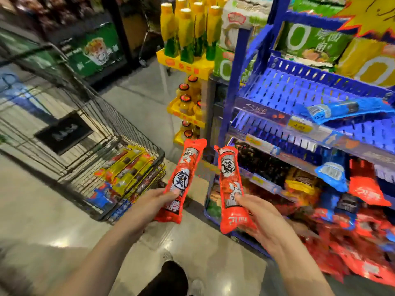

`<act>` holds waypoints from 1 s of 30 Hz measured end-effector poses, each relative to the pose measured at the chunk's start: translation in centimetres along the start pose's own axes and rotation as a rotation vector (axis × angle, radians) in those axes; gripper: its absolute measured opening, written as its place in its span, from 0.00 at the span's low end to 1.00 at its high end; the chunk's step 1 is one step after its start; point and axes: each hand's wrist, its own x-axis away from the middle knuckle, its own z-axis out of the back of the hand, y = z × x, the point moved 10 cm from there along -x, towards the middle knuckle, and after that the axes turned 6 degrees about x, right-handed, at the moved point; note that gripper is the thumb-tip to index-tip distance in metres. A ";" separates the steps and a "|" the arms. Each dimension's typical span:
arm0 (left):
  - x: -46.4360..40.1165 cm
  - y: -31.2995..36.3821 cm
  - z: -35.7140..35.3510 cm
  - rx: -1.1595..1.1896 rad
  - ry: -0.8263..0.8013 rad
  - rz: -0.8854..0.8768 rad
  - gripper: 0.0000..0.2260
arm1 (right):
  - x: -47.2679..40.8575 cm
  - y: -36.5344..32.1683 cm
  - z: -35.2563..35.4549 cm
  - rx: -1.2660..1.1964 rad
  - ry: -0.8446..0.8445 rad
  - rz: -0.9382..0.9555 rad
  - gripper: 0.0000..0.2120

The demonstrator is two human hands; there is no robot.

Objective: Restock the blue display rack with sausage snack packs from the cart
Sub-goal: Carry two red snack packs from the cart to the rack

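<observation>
My left hand (147, 207) grips the lower end of a long red sausage snack pack (185, 167), which stands nearly upright. My right hand (259, 218) grips a second red sausage pack (228, 178) beside it. Both packs are held in the air between the wire cart (119, 124) on the left and the blue display rack (299, 90) on the right. The cart's front corner holds yellow, red and blue packs (126, 171). A blue pack (346, 110) lies on the rack's perforated middle shelf. Red packs (367, 189) fill the lower shelves.
A yellow stand with yellow-and-green bottles (190, 30) and small orange-capped jars (188, 99) stands behind the rack's left post. Green and yellow bags (307, 39) sit on the rack's top shelf. Grey floor lies between cart and rack; my shoes (171, 272) show below.
</observation>
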 end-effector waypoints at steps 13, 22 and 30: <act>4.8 -6.1 25.4 0.355 0.447 -0.003 0.22 | -6.0 3.2 -27.1 0.312 -0.374 -0.090 0.03; 3.4 -5.0 44.1 0.262 0.573 -0.003 0.08 | -10.5 8.5 -44.9 0.358 -0.407 -0.163 0.10; -3.8 -0.9 52.7 0.209 0.437 0.024 0.11 | -16.9 9.8 -52.8 0.319 -0.295 -0.219 0.10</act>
